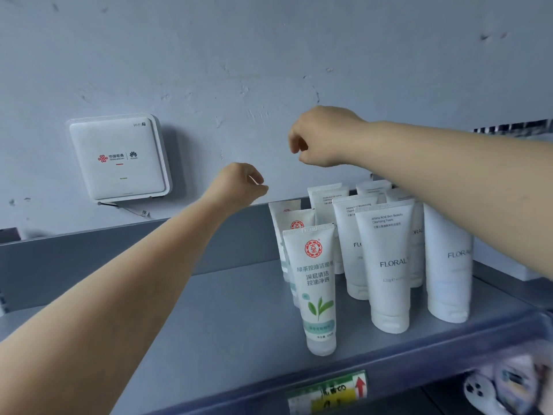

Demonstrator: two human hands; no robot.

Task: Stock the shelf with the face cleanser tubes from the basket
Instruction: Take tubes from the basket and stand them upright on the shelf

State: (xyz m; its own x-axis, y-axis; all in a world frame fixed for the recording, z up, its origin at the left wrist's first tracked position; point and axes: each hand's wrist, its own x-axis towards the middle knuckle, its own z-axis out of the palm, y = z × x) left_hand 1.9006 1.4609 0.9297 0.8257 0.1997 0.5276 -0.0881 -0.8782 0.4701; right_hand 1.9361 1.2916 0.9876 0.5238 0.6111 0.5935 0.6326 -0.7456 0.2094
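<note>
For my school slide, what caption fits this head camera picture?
Two empty hands, left and right, hover above face cleanser tubes standing on a grey shelf.

White router [119,158] on wall; price label [327,392] on shelf edge.

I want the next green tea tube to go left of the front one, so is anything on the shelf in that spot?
Nothing visible stands there. The shelf left of the front green tea cleanser tube is bare up to its back wall. Both the left hand and right hand hover above, fingers loosely curled, holding nothing.
</note>
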